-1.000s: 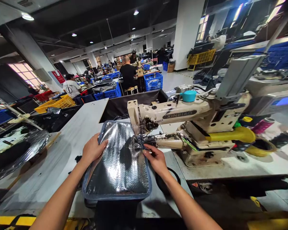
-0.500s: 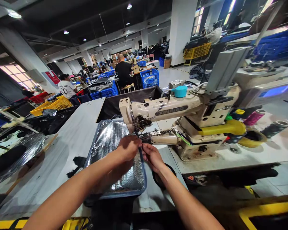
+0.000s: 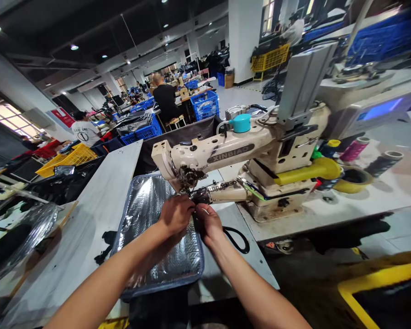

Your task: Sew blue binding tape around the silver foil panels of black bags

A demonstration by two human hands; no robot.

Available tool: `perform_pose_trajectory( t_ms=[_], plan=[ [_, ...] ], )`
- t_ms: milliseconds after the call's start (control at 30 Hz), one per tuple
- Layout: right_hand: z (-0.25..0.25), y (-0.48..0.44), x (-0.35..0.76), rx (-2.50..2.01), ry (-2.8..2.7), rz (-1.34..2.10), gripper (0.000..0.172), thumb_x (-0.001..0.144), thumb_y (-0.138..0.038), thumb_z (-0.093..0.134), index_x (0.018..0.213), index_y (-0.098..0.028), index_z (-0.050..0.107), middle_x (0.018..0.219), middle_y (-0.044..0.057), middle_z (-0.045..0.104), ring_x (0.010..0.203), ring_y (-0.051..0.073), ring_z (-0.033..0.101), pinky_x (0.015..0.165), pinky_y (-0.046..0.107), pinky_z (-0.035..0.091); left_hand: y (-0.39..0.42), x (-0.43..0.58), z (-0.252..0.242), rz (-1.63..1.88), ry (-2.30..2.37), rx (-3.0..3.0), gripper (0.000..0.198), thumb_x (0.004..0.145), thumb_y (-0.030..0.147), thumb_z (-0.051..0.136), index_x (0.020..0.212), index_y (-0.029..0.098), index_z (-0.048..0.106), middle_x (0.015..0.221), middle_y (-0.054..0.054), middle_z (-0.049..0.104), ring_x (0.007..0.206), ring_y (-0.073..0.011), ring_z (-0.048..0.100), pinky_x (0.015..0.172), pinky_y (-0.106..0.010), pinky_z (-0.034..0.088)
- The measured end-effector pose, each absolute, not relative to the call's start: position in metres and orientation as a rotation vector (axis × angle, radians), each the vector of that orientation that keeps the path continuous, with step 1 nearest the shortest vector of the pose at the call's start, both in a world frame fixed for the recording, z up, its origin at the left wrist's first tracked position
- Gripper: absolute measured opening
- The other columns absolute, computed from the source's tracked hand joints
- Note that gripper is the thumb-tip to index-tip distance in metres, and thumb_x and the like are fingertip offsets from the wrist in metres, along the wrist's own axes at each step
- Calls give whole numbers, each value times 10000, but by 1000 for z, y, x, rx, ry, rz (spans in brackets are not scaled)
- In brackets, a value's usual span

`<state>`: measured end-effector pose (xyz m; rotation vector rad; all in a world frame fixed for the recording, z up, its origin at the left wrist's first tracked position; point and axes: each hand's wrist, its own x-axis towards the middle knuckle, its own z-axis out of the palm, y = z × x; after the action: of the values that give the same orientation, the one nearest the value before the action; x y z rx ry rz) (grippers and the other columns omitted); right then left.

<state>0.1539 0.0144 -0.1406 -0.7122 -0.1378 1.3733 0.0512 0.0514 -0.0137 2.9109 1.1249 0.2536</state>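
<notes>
A silver foil-lined panel [image 3: 147,237] with a dark bound edge, perhaps part of an insulated bag, lies on the white table below the head of a sewing machine [image 3: 226,155]. My left hand [image 3: 177,214] reaches over the foil, fingers closed on the panel's right edge just under the needle area. Right beside it, my right hand [image 3: 209,222] pinches the same edge from the outer side, close to the machine's narrow arm. The fingertips of both hands nearly meet, and what lies between them is partly hidden. A black loop [image 3: 239,240] rests near my right wrist.
Thread cones [image 3: 355,149] and tape rolls [image 3: 352,179] stand right of the machine, near a lit control screen [image 3: 380,109]. Black scraps [image 3: 106,246] lie left of the panel. A yellow-rimmed crate [image 3: 351,297] is at lower right. Other people sit at work farther back.
The view has shifted, so the machine and panel sit farther left in the picture. Both hands stay at the panel's edge; more of the black loop shows beside my right wrist.
</notes>
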Motion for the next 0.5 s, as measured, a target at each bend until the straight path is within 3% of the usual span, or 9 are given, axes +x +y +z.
perform_pose_trajectory(
  t_ms=[133, 233, 400, 500],
  plan=[
    [-136, 9, 176, -861, -443, 1314, 462, 713, -497, 854, 1025, -209, 673, 645, -42, 661, 480, 127, 545, 429, 219, 332, 56, 52, -19, 292, 1125, 2891, 216, 960, 209, 577, 933, 218, 791, 961, -63, 749, 921, -219, 694, 798, -333, 512],
    [-133, 9, 197, -1012, -972, 1159, 336, 858, -436, 699, 1106, -212, 664, 599, -53, 651, 465, 137, 539, 487, 241, 377, 58, 49, -25, 343, 1107, 2902, 222, 974, 218, 574, 935, 223, 793, 959, -59, 747, 911, -209, 694, 791, -326, 508],
    [-121, 15, 210, -1306, -1437, 732, 135, 888, -242, 596, 944, -233, 718, 690, -6, 704, 620, 164, 607, 615, 257, 370, 60, 45, -30, 323, 1073, 3054, 209, 963, 189, 570, 907, 214, 769, 919, -59, 722, 862, -210, 675, 763, -338, 496],
    [-122, 13, 201, -1420, -1483, 517, 170, 916, -250, 550, 830, -227, 694, 698, 23, 703, 633, 181, 603, 619, 274, 332, 58, 44, -25, 179, 931, 3239, 140, 915, 197, 595, 865, 190, 726, 881, -76, 691, 805, -229, 648, 742, -374, 498]
  ],
)
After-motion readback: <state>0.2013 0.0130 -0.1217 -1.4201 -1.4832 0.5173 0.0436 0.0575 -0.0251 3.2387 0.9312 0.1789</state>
